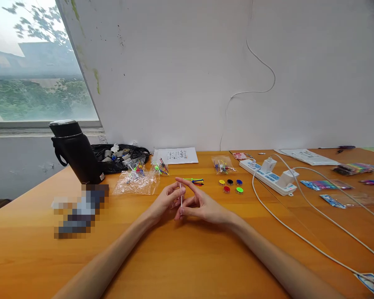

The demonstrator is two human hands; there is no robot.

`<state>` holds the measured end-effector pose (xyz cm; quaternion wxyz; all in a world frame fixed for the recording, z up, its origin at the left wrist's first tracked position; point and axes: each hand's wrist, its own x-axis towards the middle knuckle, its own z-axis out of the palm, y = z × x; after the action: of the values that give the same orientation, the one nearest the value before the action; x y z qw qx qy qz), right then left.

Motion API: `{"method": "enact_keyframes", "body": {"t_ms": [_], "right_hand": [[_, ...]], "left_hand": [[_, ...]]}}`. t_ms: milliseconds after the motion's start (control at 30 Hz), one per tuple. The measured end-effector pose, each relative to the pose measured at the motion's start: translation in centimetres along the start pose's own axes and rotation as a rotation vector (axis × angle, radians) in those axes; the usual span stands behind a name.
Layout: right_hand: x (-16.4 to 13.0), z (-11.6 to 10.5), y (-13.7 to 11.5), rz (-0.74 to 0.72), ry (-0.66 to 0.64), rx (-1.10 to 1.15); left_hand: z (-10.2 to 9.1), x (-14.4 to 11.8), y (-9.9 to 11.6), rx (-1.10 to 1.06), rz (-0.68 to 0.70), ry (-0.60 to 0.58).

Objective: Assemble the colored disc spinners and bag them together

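Both hands, left hand (168, 198) and right hand (202, 206), pinch a thin white stick (181, 197) upright between curled fingertips.

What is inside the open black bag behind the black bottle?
The black bag shows grey and white cylindrical pieces and a white scrap on top. Whatever lies deeper is covered by them and by the black bottle.

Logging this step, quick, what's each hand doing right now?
Left hand: fingers curled, touching the thin white stick.
Right hand: pinching the stick upright above the table.
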<state>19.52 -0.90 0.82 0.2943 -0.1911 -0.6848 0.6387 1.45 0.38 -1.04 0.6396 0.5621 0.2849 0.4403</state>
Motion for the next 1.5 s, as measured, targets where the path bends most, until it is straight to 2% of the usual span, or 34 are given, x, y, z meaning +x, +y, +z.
{"method": "enact_keyframes", "body": {"t_ms": [100,200,433,700,900,1133,1500], "right_hand": [[0.1,-0.6,-0.1,-0.042,0.078,-0.013],[0.1,-1.1,-0.2,-0.038,0.116,-0.021],[0.1,-1.4,-0.3,0.033,0.016,0.007],[0.3,0.1,0.0,0.027,0.094,0.435],[0.9,-0.1,0.9,0.032,0.103,0.602],[1.4,-0.4,1.9,0.022,0.154,0.589],[1.2,-0.1,1.6,-0.018,0.145,0.618]], "left_hand": [[0.1,0.0,0.3,-0.12,-0.007,-0.016],[0.1,0.1,0.3,-0.119,0.009,-0.008],[-0.2,0.4,-0.6,-0.151,0.015,-0.054],[-0.3,0.2,0.2,-0.111,0.055,0.037],[0.5,0.1,1.1,0.026,0.105,0.053],[1.5,0.0,0.8,0.24,0.155,0.072],[1.1,-0.2,0.1,0.169,0.145,-0.023]]}}
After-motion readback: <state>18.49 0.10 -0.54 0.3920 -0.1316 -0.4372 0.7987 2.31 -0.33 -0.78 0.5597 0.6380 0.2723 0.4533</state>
